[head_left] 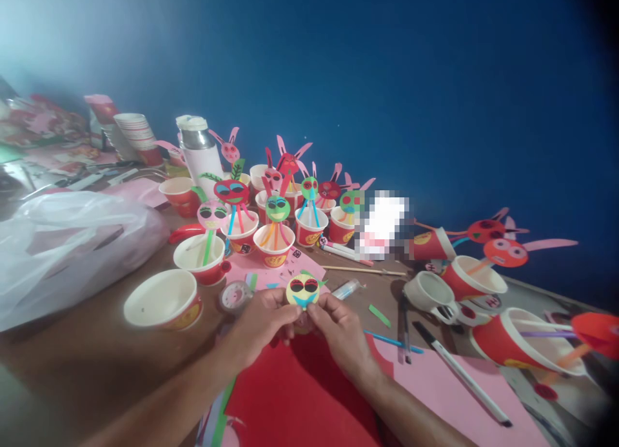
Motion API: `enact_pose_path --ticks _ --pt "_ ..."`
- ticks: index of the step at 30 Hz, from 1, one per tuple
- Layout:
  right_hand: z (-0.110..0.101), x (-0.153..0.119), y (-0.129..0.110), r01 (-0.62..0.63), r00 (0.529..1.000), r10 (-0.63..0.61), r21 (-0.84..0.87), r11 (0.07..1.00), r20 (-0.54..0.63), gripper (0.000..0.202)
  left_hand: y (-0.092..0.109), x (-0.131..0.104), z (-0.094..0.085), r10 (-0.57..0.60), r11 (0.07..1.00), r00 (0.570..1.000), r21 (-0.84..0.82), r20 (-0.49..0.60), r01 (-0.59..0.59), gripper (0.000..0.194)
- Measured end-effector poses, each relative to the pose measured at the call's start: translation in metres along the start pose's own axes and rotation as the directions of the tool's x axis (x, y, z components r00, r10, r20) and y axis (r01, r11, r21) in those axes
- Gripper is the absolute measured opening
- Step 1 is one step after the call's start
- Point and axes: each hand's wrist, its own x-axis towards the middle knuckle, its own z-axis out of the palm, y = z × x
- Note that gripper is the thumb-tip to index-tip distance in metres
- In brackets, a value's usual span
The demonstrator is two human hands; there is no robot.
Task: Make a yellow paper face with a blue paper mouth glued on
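Between my two hands is a round yellow paper face (pixel 303 291) with dark eyes, red brows and a blue mouth. My left hand (pixel 271 311) pinches its left edge, and my right hand (pixel 333 318) pinches the lower right edge. Both hands are closed on it, above a sheet of red paper (pixel 304 395). A bit of green paper shows at the face's upper right. Just left of my left hand lies a roll of tape (pixel 236 296). Beyond the face stand red-and-white paper cups (pixel 275 246) with paper faces on coloured straws.
On the left are a white plastic bag (pixel 72 247) and an empty paper cup (pixel 162 300). A white flask (pixel 198 153) stands behind. At right are a white mug (pixel 431 295), a marker (pixel 467 376), pink paper (pixel 445 402) and tilted cups (pixel 522 344). A blue wall (pixel 387 79) rises behind.
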Motion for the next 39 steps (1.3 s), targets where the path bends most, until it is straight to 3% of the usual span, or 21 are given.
enact_pose_path --ticks 7,26,35,39 --pt "-0.001 0.001 -0.003 0.027 0.999 -0.027 -0.018 0.999 -0.025 0.026 -0.001 -0.001 -0.005 0.006 0.999 1.0 -0.035 0.028 -0.005 0.02" --pt "0.001 -0.001 -0.005 0.003 0.999 -0.005 -0.045 0.999 -0.035 0.025 -0.003 0.001 -0.004 0.005 1.0 0.999 0.018 -0.049 -0.004 0.019" --pt "0.001 -0.003 -0.006 0.026 1.0 -0.027 0.045 0.999 0.006 0.022 0.001 0.001 -0.002 0.0 0.997 0.997 0.077 -0.079 0.007 0.019" --pt "-0.003 -0.001 -0.012 0.084 0.995 -0.08 0.076 0.994 -0.061 0.024 0.009 -0.002 -0.003 -0.01 0.987 0.999 0.158 -0.046 0.017 0.018"
